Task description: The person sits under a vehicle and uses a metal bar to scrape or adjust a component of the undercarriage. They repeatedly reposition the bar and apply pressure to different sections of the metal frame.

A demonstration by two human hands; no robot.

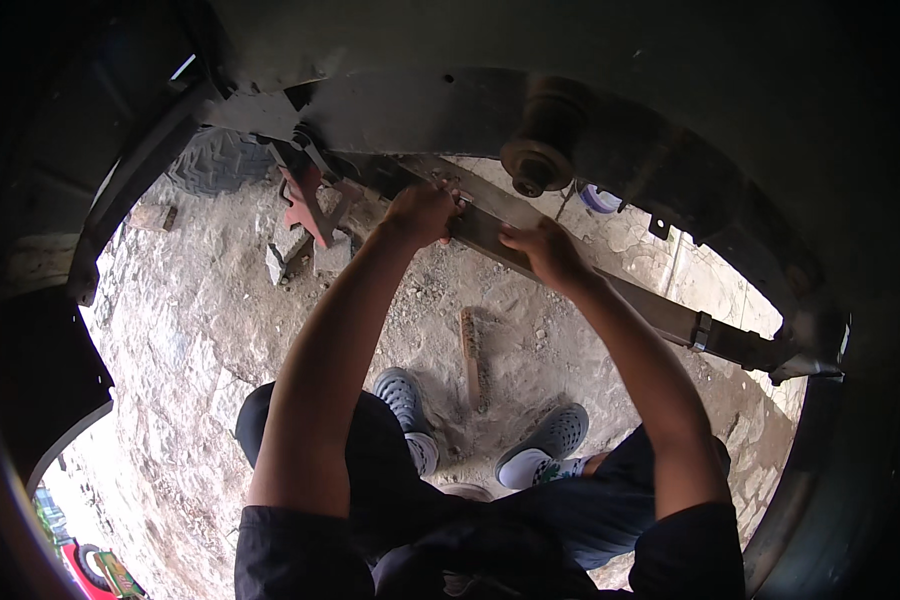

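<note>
A long grey metal beam (pixel 630 290) runs slantwise across the vehicle's underside in front of me. My left hand (pixel 423 212) is at its upper left part, fingers closed together. Something small seems to be at those fingertips, but I cannot make out what. Farther right along the beam, my right hand (pixel 550 255) has its fingers curled against the edge, gripping it. Between the two hands a stretch of the beam shows. On the dirt below lies a wooden-handled brush (pixel 472 358), apart from both hands.
A red jack stand (pixel 310 205) rises by broken concrete blocks (pixel 332 252) at the left, near a knobby tire (pixel 215 160). A round dark metal mount (pixel 535 165) hangs above my right hand. A brick (pixel 153 217) lies far left; a purple-and-white round object (pixel 600 198) sits beyond the beam.
</note>
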